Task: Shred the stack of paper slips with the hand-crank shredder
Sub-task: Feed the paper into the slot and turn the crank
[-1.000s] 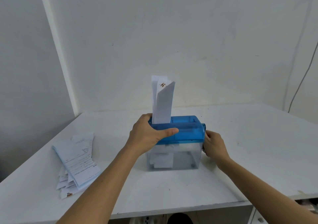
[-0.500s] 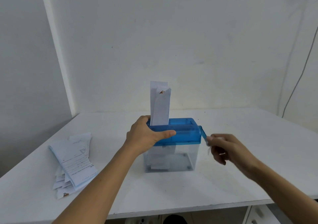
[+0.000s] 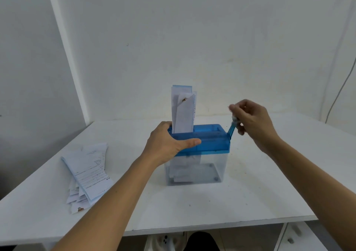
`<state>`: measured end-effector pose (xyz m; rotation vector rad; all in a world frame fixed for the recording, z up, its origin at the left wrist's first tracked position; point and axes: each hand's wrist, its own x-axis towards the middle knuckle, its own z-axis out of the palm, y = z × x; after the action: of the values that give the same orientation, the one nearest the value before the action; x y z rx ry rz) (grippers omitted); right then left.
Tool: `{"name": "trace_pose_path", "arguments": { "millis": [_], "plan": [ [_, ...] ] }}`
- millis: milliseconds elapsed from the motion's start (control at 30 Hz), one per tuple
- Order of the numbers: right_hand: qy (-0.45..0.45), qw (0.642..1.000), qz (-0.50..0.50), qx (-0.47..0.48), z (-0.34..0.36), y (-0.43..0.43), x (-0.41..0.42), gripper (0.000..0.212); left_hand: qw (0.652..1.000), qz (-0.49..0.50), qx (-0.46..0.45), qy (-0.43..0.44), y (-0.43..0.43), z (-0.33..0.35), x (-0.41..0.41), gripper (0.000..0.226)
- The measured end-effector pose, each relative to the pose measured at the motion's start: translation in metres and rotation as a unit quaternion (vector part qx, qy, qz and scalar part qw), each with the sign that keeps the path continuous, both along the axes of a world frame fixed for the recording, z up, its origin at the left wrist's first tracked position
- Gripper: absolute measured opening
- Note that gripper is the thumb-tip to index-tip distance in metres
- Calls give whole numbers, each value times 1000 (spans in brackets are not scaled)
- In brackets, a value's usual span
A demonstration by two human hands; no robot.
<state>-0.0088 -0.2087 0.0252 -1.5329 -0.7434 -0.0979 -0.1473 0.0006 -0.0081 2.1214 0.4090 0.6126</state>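
- Here, a white table (image 3: 250,202) sits in a corner of white walls. A loose stack of paper slips (image 3: 90,171) lies fanned out on its left side, well apart from the shredder (image 3: 208,141) at the centre.
- A thin cable (image 3: 339,94) hangs down the wall at far right, away from both hands.
- Folded slips (image 3: 184,114) stand upright in the left part of the shredder's blue top; white paper pieces lie inside its clear bin (image 3: 212,166).
- The left hand (image 3: 167,144) grips the blue top at its left end, thumb along the front, fingers over the back, just beside the standing slips.
- The right hand (image 3: 252,119), fingers curled, pinches the crank handle (image 3: 231,128), which tilts upward at the shredder's right end.
- The table's near edge runs beneath both forearms; white tabletop stretches to the right of the shredder and in front of it.
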Motion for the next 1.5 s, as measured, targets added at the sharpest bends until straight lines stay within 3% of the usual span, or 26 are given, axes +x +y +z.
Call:
{"name": "trace_pose_path", "arguments": {
  "millis": [133,367,567,1000,1200,1333,1500],
  "plan": [
    [-1,997,-78,21,1,25,14,30,1000,-8,-6,-11,-2,1,0,107],
    [14,987,-160,-30,-14,47,29,34,1000,-21,-8,-9,1,-1,1,107],
    [93,966,-91,-224,-69,33,24,34,999,-32,-12,-12,-1,-1,-2,100],
    [161,962,-79,-206,-97,-9,-31,45,1000,1,2,-17,-2,-5,-1,113],
    [160,947,69,-271,-60,-49,-41,53,1000,1,7,3,1,-3,-1,115],
    [115,947,163,-250,-21,-63,-40,41,1000,0,10,10,1,-1,-2,118],
    [64,968,121,-210,1,-50,-30,57,1000,-8,8,6,-1,0,-3,109]
  ]
}}
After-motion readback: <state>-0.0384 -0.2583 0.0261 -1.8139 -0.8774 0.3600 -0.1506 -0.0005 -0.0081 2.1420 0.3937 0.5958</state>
